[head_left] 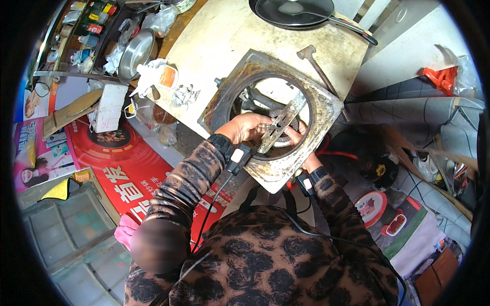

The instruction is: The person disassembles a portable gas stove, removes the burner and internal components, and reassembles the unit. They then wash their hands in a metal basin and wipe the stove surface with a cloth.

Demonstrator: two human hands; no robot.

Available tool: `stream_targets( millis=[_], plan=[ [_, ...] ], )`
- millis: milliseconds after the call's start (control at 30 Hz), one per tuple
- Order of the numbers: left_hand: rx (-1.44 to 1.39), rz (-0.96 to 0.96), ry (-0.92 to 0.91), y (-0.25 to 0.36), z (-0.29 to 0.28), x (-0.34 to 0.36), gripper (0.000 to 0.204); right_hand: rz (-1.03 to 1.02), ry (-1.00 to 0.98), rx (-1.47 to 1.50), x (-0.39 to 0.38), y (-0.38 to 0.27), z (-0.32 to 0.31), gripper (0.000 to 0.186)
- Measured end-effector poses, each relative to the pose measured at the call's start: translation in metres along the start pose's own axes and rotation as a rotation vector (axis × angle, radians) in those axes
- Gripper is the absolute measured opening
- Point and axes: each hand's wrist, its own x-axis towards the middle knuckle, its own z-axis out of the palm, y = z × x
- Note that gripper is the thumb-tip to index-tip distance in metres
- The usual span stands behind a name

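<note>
A rusty square stove frame [316, 99] with a wide round opening lies tilted on the near edge of the pale tabletop. Across its opening runs a flat slotted metal bar [293, 108], over a round burner [279, 120] with a dark pipe. My left hand [247, 127] reaches in over the near left rim, its fingers closed at the left edge of the bar. From under the frame's near right side comes my right hand [294, 135]; its fingers show inside the opening, curled against the burner beside the bar. The frame hides part of that hand.
A hammer [319, 69] lies right of the frame. Beyond are a black pan [296, 10] and ladle. At left stand a white bottle [155, 76], crumpled foil [185, 96] and a steel basin [138, 53]. A dark gas cylinder [375, 160] stands at right. Cables hang from both wrists.
</note>
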Motion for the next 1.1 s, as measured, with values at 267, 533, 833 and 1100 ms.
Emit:
stream_targets(
  millis=[267,533,833,1100],
  plan=[
    [-0.051,-0.047,-0.036,-0.006,-0.001,0.014,0.032,0.013,0.069,-0.101,0.01,0.014,-0.008,0.055],
    [-0.038,0.026,0.08,-0.015,0.0,0.024,0.029,-0.177,-0.044,0.055,0.006,0.01,-0.005,0.036],
    [-0.08,0.007,0.081,-0.025,-0.018,0.051,0.023,-0.156,-0.189,-0.04,0.024,0.029,-0.03,0.054],
    [-0.127,0.068,0.107,-0.021,-0.002,0.051,0.026,0.215,-0.165,0.023,0.017,-0.001,-0.035,0.069]
  ],
)
